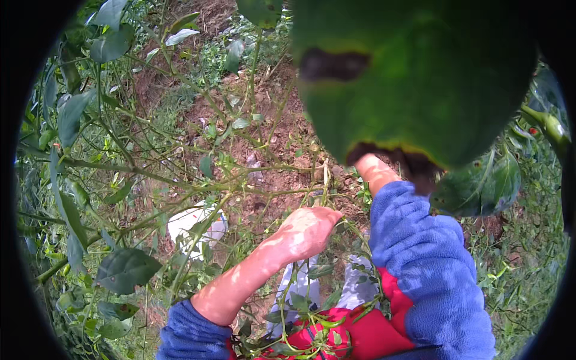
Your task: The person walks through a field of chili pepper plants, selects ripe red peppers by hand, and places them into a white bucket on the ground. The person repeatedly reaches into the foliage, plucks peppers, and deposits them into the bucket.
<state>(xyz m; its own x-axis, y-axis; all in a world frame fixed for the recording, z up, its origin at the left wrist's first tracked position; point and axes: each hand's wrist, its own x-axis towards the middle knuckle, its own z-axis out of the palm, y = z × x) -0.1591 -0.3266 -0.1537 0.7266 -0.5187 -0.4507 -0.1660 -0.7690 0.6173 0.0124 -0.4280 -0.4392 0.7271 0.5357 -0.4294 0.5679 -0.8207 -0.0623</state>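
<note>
My left hand (310,231) is at the middle of the view, fingers curled in at a thin green plant stem (355,227); its fingertips are turned away, so I cannot tell what they grip. Of my right arm, the blue fleece sleeve (418,243) and the bare wrist (375,173) show at the right. A large, blurred green leaf (418,103) with dark damaged patches hangs close to the camera and hides my right hand. Leafy stems with a green pepper (332,322) lie over my red garment (373,330).
Branching plant stems (180,182) cross the left side. A white container or bag (198,229) sits on the ground left of my forearm. Reddish soil (283,130) with weeds lies beyond my hands. Another broad leaf (483,186) hangs at the right.
</note>
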